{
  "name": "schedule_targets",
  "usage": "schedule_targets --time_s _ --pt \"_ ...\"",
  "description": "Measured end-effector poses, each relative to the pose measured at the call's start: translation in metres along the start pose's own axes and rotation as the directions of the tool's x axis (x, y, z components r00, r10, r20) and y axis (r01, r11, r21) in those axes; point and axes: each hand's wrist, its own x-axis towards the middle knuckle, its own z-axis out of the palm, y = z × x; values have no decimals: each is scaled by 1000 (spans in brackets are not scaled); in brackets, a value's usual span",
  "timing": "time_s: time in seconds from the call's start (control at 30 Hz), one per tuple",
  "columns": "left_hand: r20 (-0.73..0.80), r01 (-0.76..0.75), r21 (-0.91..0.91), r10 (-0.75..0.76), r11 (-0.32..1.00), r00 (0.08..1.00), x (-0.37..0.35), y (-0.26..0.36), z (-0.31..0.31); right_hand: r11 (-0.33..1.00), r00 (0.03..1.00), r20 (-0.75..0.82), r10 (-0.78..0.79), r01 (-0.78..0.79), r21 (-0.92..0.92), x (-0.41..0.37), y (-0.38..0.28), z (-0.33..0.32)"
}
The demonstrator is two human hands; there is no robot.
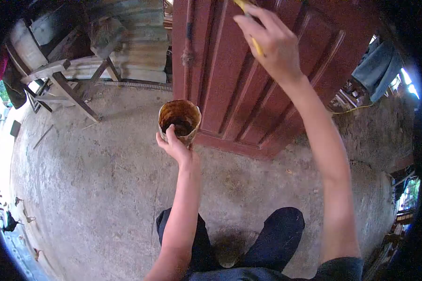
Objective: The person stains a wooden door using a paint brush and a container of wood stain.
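My left hand (pixel 175 146) grips a round, open-topped container (pixel 197 117), its thumb hooked over the rim and its fingers around the side. Brown stain coats the inner wall, and dark brown liquid shows at the bottom. Raised at the top of the view, my right hand (pixel 275 44) is closed around a paintbrush with a yellow handle (pixel 257 48). The brush's far end is cut off by the frame's upper edge. Behind that hand stands a reddish-brown panelled door (pixel 220 84), its lower edge close to the floor.
A wooden trestle (pixel 63 86) stands on the concrete floor (pixel 112 168) at left, near corrugated sheets (pixel 143 51). Blue-grey cloth (pixel 377 70) hangs at right, with a yellow cord (pixel 356 110) below it. Several birds (pixel 10 222) are at far left. My knees (pixel 281 232) are bent below.
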Motion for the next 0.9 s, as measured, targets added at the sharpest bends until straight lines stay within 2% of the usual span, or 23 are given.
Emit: schedule_targets --time_s 0.07,0.1,0.13,0.17,0.2,0.27,0.3,0.33,0.4,0.43,0.5,0.53,0.6,0.63,0.77,0.83,0.9 --pt "-21 13 -14 -14 1000 1000 -4 7 4 968 984 58 -168 176 -177 17 -5 15" --pt "-48 29 -23 -30 999 998 -5 9 4 968 962 208 -177 209 -141 8 -19 26" --pt "-55 34 -19 -35 999 998 -3 9 2 946 930 267 -251 294 -136 -5 -34 35" --pt "-52 38 -30 -40 999 998 0 11 1 955 915 285 -285 298 -4 -28 -45 50" --pt "-46 42 -42 -43 998 998 4 13 -1 936 910 221 -350 350 40 -53 -57 67" --pt "-37 20 -50 -22 999 999 17 15 -11 929 872 326 -366 320 187 -104 -91 83" --pt "-27 -2 -60 0 998 1000 23 16 -15 926 881 309 -359 295 236 -133 -107 96" --pt "-25 -17 -57 16 998 1000 25 21 -16 917 851 350 -391 326 231 -161 -118 105" --pt "-36 -39 -51 37 998 999 29 28 -22 912 799 476 -369 210 353 -202 -145 106" --pt "-44 -64 -61 61 996 997 29 32 -22 915 801 481 -357 196 352 -224 -159 112" --pt "-58 0 -46 -3 999 998 21 40 -19 814 612 561 -557 266 517 -265 -185 124" --pt "-39 8 -49 -10 999 999 24 38 -20 815 615 562 -554 261 518 -281 -194 129" --pt "-26 17 -47 -18 999 1000 28 37 -24 771 664 627 -408 -117 626 -296 -204 126" --pt "-13 38 -77 -39 996 999 29 35 -24 771 663 630 -405 -122 625 -302 -205 129" --pt "21 99 -105 -98 989 995 33 27 -25 836 383 886 -262 -369 407 -240 -152 114" --pt "19 112 -100 -111 989 994 34 25 -25 843 452 857 -249 -334 421 -200 -105 102" --pt "17 125 -95 -124 988 992 34 25 -25 803 482 862 -156 -447 395 -154 -77 74"
